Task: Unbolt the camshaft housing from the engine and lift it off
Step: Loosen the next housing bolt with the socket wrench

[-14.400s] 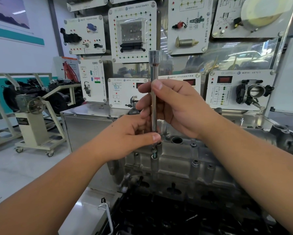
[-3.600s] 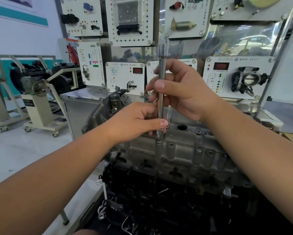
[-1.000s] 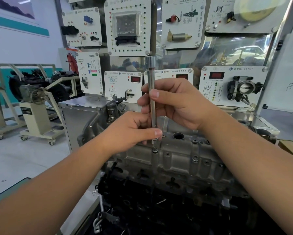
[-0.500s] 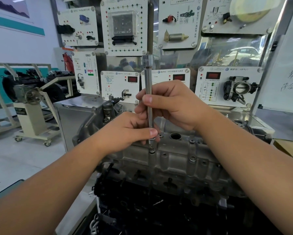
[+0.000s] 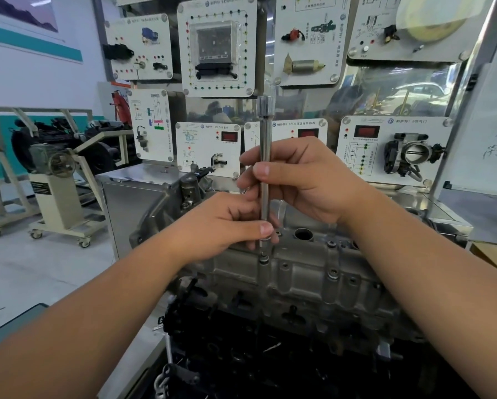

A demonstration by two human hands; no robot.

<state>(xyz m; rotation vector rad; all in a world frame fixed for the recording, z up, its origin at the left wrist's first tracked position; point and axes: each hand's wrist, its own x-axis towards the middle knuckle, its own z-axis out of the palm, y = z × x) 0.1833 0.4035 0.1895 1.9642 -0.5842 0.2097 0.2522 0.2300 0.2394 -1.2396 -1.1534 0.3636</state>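
Holding a long, slim, silver steel extension bar point(image 5: 264, 168) upright over the engine, I have both hands on it. My right hand point(image 5: 304, 180) is curled round the middle of the bar, thumb across the near side. My left hand point(image 5: 227, 228) pinches the bar's lower end between thumb and fingers, just above a small dark bolt head point(image 5: 263, 258). The bar's tip sits on that bolt; whether it is fully seated I cannot tell. The bar's wider square-drive end point(image 5: 265, 105) points up with nothing fitted on it.

The bolt stands in the near edge of the grey cast-aluminium camshaft housing point(image 5: 307, 277), which lies on top of the dark engine block point(image 5: 270, 355) right in front of me. More bolt heads point(image 5: 332, 273) show along the housing's near edge to the right, and a round open hole point(image 5: 302, 234) sits just right of my left thumb.

Beyond the engine, at the far side, white training panels point(image 5: 217, 47) with car parts mounted on them cover a display board. One at the far right carries a black throttle body point(image 5: 411, 154). At the far left, another engine rests on a cream wheeled stand point(image 5: 54, 203).
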